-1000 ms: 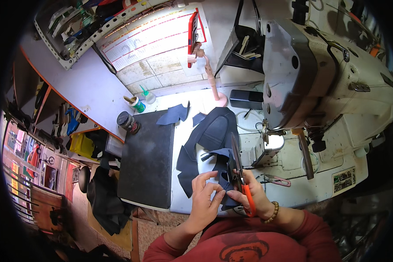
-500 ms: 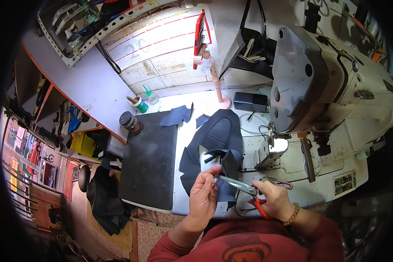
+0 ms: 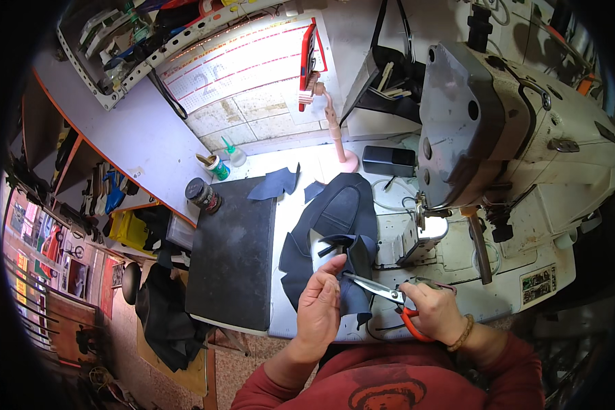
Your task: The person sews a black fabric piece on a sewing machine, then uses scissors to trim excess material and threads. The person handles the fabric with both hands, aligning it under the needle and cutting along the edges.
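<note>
My right hand [image 3: 432,311] grips scissors [image 3: 376,286] with orange-red handles. Their blades point left toward my left hand [image 3: 319,304], and the tips end close to its fingers. The fingers of my left hand are drawn together; whatever they pinch, if anything, is too small to make out. Beyond both hands lies a dark navy sewn leather-like piece [image 3: 339,205] with a stitched oval panel. Its near part is folded up around the blade tips. I cannot tell whether the blades touch it.
An industrial sewing machine [image 3: 519,130] stands at the right. On the left of the table lies a black mat [image 3: 231,266] with a dark jar [image 3: 202,195] on it. Dark scraps [image 3: 275,184], a pink phone stand [image 3: 335,137] and a black box [image 3: 389,160] stand or lie farther back.
The scissors and my right hand have shifted slightly right. My left hand's index finger is raised a little more. The dark piece has stayed in place.
</note>
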Available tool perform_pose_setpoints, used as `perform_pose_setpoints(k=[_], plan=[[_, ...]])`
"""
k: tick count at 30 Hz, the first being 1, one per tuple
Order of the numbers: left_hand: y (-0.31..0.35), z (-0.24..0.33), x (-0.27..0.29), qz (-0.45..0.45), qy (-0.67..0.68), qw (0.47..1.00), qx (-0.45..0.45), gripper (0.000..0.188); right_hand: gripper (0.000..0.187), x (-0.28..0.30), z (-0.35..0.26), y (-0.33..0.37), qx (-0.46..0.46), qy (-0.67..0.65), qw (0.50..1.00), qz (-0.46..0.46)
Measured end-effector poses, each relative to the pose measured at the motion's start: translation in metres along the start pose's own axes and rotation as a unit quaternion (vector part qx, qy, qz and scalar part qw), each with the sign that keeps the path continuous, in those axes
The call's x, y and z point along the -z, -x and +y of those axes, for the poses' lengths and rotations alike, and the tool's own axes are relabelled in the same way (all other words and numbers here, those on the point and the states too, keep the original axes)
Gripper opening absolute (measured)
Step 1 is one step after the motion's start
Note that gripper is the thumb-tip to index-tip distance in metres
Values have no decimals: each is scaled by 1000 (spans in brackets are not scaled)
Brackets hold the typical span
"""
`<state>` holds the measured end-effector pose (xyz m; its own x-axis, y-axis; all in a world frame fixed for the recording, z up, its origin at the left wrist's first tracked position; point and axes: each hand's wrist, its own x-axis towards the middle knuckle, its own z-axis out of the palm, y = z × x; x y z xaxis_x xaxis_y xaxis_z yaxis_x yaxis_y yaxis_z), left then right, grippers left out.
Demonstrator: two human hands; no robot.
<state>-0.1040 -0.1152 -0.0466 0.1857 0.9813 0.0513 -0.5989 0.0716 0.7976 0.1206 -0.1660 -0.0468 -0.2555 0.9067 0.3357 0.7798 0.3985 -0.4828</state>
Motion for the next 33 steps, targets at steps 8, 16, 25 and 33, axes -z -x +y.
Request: perform_pose_setpoints(k=[8, 16, 25, 33], plan=[[30, -8, 5, 233, -37, 968, 84, 29, 42, -19, -3, 6, -121, -239, 961, -66], [48, 3, 36, 296, 106, 927, 203, 39, 44, -38, -12, 6, -183, -400, 894, -85], [15, 34, 31, 30, -559, 753, -347, 36, 43, -37, -5, 17, -250, -442, 857, -90], [51, -5, 58, -297, -654, 635, -286, 27, 40, -34, 3, 29, -336, -469, 808, -119]])
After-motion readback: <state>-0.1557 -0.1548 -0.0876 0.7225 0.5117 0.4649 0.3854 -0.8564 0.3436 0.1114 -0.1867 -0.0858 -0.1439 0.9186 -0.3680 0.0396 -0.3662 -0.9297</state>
